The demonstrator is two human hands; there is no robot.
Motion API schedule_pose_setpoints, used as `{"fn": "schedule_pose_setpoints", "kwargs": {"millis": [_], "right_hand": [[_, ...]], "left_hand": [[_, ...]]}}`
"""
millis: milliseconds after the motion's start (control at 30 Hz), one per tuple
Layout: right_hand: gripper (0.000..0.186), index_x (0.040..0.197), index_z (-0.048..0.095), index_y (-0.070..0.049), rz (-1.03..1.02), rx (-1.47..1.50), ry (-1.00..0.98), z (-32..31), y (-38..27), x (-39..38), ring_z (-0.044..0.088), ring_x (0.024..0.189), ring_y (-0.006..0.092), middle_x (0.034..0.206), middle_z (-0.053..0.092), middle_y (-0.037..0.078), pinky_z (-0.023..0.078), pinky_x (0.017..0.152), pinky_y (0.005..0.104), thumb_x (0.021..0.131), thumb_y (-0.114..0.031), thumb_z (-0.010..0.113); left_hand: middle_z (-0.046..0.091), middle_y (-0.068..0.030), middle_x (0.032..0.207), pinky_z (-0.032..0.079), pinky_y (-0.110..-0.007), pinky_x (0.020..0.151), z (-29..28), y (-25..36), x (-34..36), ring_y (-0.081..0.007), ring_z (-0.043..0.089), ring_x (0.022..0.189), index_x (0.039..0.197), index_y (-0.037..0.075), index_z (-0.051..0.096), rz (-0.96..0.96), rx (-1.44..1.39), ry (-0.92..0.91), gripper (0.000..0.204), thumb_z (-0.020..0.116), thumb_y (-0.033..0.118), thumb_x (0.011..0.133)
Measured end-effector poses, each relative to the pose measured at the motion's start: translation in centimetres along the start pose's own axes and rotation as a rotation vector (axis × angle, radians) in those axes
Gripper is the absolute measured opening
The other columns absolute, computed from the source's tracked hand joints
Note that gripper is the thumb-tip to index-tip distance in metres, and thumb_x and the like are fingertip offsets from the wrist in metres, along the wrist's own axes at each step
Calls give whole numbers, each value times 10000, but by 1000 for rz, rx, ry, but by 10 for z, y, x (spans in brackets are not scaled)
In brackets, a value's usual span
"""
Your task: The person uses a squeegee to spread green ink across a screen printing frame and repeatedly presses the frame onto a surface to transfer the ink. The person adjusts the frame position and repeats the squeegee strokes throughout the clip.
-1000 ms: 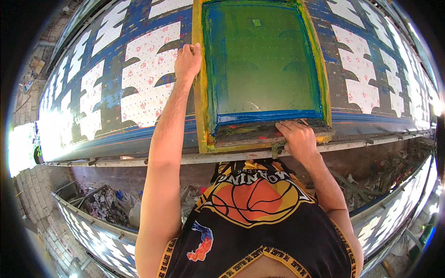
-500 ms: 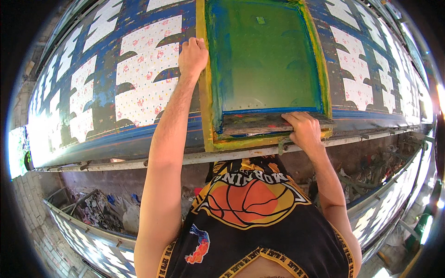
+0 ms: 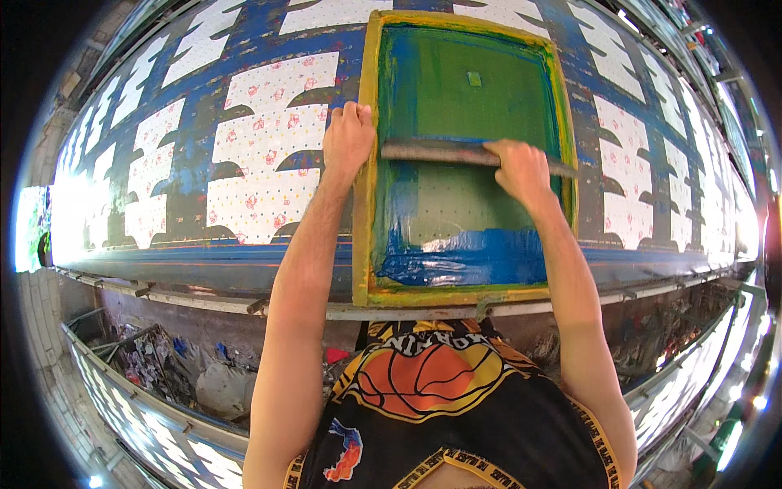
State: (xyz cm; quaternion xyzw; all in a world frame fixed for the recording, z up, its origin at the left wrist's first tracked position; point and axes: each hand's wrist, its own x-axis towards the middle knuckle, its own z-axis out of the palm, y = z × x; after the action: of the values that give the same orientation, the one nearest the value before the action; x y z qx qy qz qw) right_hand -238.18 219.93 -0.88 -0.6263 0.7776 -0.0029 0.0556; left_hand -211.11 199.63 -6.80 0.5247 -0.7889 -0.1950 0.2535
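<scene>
Across the long table (image 3: 293, 257), inside a yellow-smeared frame (image 3: 364, 236) with green mesh (image 3: 456, 106): a scraper (image 3: 432, 152) lies crosswise about midway up, its near-left end just inside the left rim. Right hand (image 3: 523, 169) clasps the scraper from above, fingers bent over its top edge, right of its middle. Left hand (image 3: 349, 143) sits curled at the frame's left side, knuckles up; its underside is hidden, so cannot tell whether it grips the rim or only leans there. Blue paint (image 3: 464, 257) lies wet in the near part of the mesh, thickest toward the near rim. White printed pieces (image 3: 277, 130) lie flat on the table to either side. Judgement on handling: a one-handed, off-centre hold likely loads the right end more, so press evenly and watch the left end for lifting. Keep the scraper at one steady lean and pace, edge touching across its full width. Left hand best used to keep the frame from creeping; a small shift would probably smear the edges. Fingertips should stay clear of the wet paint.
</scene>
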Motion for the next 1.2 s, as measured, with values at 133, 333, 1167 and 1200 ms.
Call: {"fn": "schedule_pose_setpoints", "kwargs": {"millis": [133, 333, 1167, 1200], "right_hand": [[411, 1225, 813, -221, -1, 11, 41, -16, 31, 98, 765, 1039, 391, 1105, 795, 171, 618, 924, 514, 846, -98, 713], [305, 1220, 809, -190, 4, -53, 59, -29, 64, 221, 761, 1103, 396, 1167, 792, 187, 610, 971, 537, 927, -220, 729], [345, 1109, 827, -118, -179, 99, -102, -41, 79, 171, 765, 1031, 417, 1073, 788, 226, 609, 914, 534, 900, -386, 768], [313, 1103, 829, -121, -190, 115, -98, -39, 72, 147, 763, 1019, 425, 1057, 788, 225, 607, 908, 542, 912, -362, 771]], "left_hand": [[700, -225, 1120, 527, -552, 918, 0, 3, 0, -451, 672, 1073, 1180, 56, 690, -94, -18, -21, 361, 537, 375, 1109], [708, -201, 1126, 518, -517, 940, -2, 11, 1, -421, 671, 1084, 1157, 52, 701, -147, 14, -6, 355, 552, 370, 1098], [736, -217, 1134, 542, -553, 913, 1, 7, 6, -438, 691, 1077, 1120, 45, 709, -98, 56, 13, 333, 573, 346, 1077], [736, -225, 1132, 543, -557, 914, 1, 7, 6, -445, 690, 1077, 1123, 40, 708, -76, 68, 28, 346, 567, 352, 1080]]}}
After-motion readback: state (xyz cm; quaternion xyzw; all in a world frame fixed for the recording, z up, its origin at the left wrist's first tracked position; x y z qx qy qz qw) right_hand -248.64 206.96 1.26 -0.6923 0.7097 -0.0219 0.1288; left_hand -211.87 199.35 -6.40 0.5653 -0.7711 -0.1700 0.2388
